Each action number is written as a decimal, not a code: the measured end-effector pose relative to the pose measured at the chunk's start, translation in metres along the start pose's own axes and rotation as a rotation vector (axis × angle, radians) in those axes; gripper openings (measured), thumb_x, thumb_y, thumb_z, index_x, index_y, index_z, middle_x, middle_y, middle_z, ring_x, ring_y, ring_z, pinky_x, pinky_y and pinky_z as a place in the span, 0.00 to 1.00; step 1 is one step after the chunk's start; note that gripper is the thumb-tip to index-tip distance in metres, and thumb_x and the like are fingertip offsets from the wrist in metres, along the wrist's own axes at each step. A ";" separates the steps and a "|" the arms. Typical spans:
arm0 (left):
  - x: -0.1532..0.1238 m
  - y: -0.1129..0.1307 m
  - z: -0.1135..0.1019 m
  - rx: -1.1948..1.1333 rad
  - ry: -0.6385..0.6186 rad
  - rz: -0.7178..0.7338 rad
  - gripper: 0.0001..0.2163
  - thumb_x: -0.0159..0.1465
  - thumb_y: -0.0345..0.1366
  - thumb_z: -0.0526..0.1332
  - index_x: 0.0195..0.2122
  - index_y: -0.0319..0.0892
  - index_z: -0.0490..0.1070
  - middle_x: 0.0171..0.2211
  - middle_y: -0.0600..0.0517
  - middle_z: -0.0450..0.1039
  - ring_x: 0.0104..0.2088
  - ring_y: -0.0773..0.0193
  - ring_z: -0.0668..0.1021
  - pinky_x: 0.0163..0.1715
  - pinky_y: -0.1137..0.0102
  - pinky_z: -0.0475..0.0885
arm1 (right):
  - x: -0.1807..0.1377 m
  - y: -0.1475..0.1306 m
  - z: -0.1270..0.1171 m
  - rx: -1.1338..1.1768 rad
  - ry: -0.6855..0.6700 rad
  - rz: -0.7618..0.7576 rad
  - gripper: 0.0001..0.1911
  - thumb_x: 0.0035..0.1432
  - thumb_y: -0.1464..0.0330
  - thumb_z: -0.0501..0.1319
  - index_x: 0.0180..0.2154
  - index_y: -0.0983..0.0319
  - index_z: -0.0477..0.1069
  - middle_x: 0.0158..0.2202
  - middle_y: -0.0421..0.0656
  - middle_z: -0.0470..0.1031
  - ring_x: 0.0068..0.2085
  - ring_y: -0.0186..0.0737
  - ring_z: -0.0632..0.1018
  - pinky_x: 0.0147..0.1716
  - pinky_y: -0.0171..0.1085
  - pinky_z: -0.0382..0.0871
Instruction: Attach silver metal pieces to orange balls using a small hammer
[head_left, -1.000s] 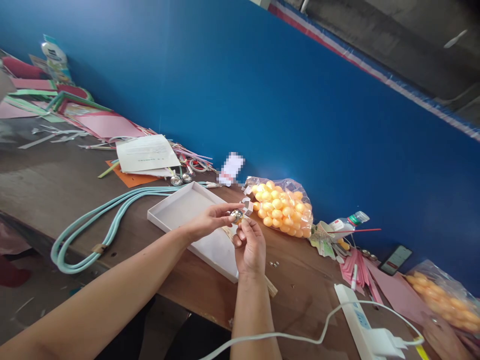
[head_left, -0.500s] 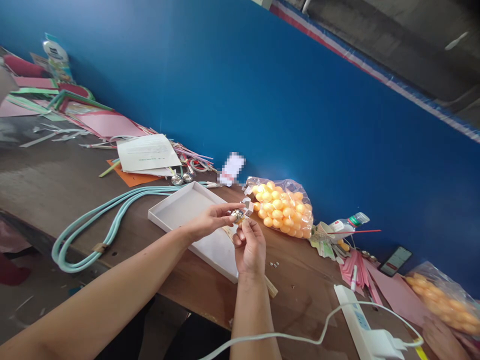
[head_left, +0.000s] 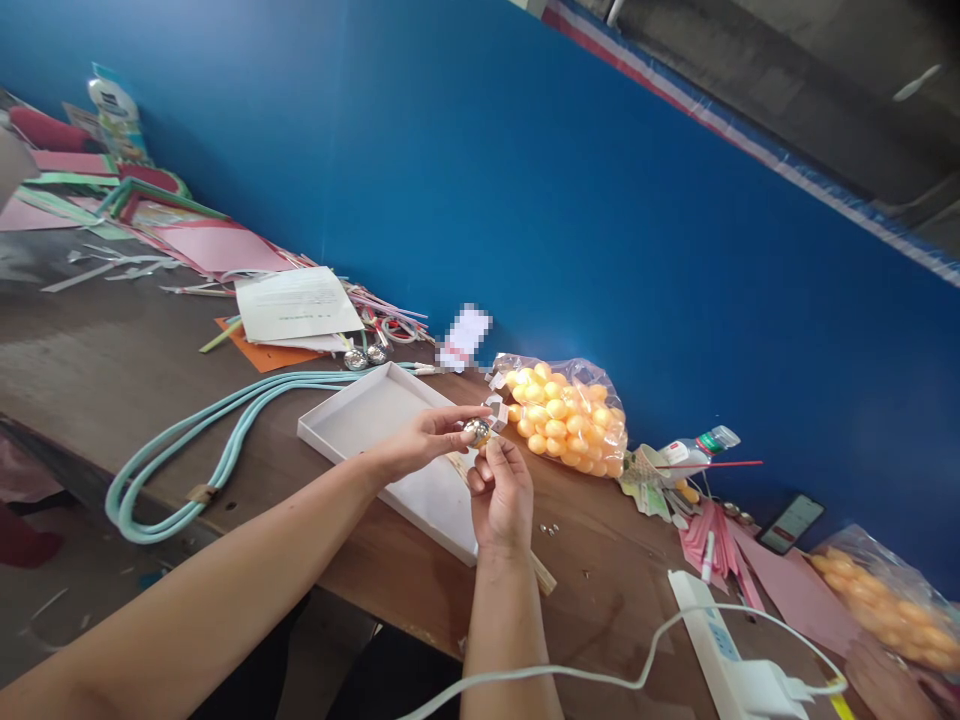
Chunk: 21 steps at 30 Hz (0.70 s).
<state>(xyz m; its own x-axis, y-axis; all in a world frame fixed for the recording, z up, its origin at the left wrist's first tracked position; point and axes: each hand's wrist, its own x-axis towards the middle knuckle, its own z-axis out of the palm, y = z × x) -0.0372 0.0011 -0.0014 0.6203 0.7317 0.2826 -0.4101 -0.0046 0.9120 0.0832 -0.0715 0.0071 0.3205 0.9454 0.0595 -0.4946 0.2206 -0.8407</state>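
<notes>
Between the thumb and fingers of my left hand (head_left: 424, 443) is a shiny silver ball (head_left: 477, 432). My right hand (head_left: 501, 490) is closed just below it, thumb and index finger pinched at the ball's lower side; whatever small part they grip is hidden. Both hands are above a shallow white box lid (head_left: 352, 415) on the brown table. A thin wooden strip (head_left: 543, 574) passes under my right wrist. Close to the right hand lie several tiny metal pieces (head_left: 549, 530).
A bag of orange balls (head_left: 562, 415) leans at the blue wall (head_left: 480, 180). Looped light-blue cords (head_left: 172, 440) lie left, near two silver balls (head_left: 365, 356) and papers (head_left: 296, 305). Right are a power strip (head_left: 705, 630), its white cable (head_left: 570, 675), a phone (head_left: 791, 523) and another person's hand (head_left: 889, 680).
Both hands keep almost the same place and hold on the silver ball. The other person's hand at the lower right has shifted slightly.
</notes>
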 end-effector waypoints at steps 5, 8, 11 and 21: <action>0.000 0.000 0.000 -0.018 0.004 0.002 0.21 0.58 0.38 0.65 0.54 0.43 0.70 0.49 0.45 0.74 0.46 0.57 0.75 0.46 0.63 0.68 | 0.000 0.000 -0.001 -0.009 0.011 0.009 0.11 0.47 0.66 0.70 0.29 0.62 0.69 0.24 0.34 0.67 0.21 0.23 0.60 0.18 0.25 0.54; 0.000 0.000 0.001 -0.015 0.010 -0.001 0.21 0.58 0.38 0.65 0.53 0.43 0.71 0.48 0.45 0.74 0.45 0.57 0.75 0.46 0.63 0.68 | 0.000 0.000 -0.001 -0.011 0.017 0.017 0.11 0.46 0.66 0.70 0.29 0.62 0.69 0.22 0.33 0.65 0.20 0.23 0.60 0.17 0.25 0.54; 0.000 0.001 0.001 -0.011 0.013 -0.012 0.21 0.58 0.38 0.65 0.53 0.42 0.71 0.48 0.45 0.74 0.44 0.58 0.75 0.46 0.63 0.69 | 0.001 0.000 -0.001 -0.007 0.018 0.022 0.12 0.46 0.67 0.70 0.29 0.62 0.69 0.21 0.33 0.65 0.20 0.23 0.60 0.17 0.24 0.54; -0.001 0.001 0.002 0.018 0.009 -0.009 0.21 0.58 0.38 0.65 0.53 0.41 0.71 0.46 0.45 0.75 0.43 0.58 0.76 0.43 0.63 0.70 | 0.001 0.001 -0.004 -0.059 0.017 0.020 0.12 0.48 0.67 0.69 0.30 0.62 0.67 0.20 0.32 0.65 0.20 0.23 0.62 0.17 0.25 0.59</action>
<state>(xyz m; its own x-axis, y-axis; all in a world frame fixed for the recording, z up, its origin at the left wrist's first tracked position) -0.0365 -0.0009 0.0004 0.6174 0.7381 0.2720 -0.3928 -0.0103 0.9196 0.0858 -0.0708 0.0041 0.3249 0.9451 0.0341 -0.4524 0.1870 -0.8720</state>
